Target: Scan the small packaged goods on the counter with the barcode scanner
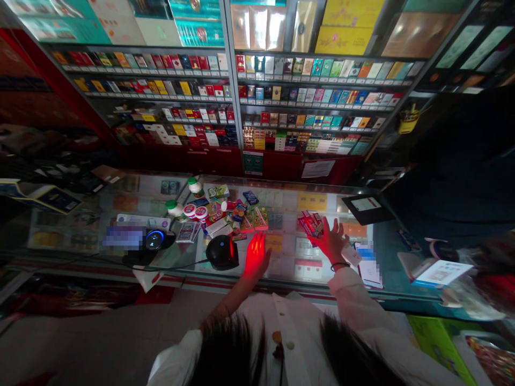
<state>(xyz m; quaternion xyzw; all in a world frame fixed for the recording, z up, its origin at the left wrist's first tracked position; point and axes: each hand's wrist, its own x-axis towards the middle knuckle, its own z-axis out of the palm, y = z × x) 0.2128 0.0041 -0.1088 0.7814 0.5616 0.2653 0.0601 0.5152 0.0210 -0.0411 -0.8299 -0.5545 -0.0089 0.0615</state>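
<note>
My left hand point(257, 254) rests flat over the glass counter with fingers stretched forward and nothing in it. Red light from the black box-shaped scanner point(222, 252) beside it falls on its back. My right hand point(330, 241), fingers spread, is at the edge of several red packets point(309, 224) lying fanned on the glass; its thumb and forefinger overlap them. A dark band circles that wrist. To the left lies a heap of small goods: white tubs with pink lids point(195, 212), green-capped bottles point(195, 186) and small colourful boxes point(260, 219).
A phone point(369, 265) and a black folder-like thing point(367, 207) lie right of my right hand. A device with a blue-lit ring point(155, 239) stands left. Shelves of small packs point(201, 63) rise behind the counter point(281, 279). A dark-clothed person point(458, 161) is at right.
</note>
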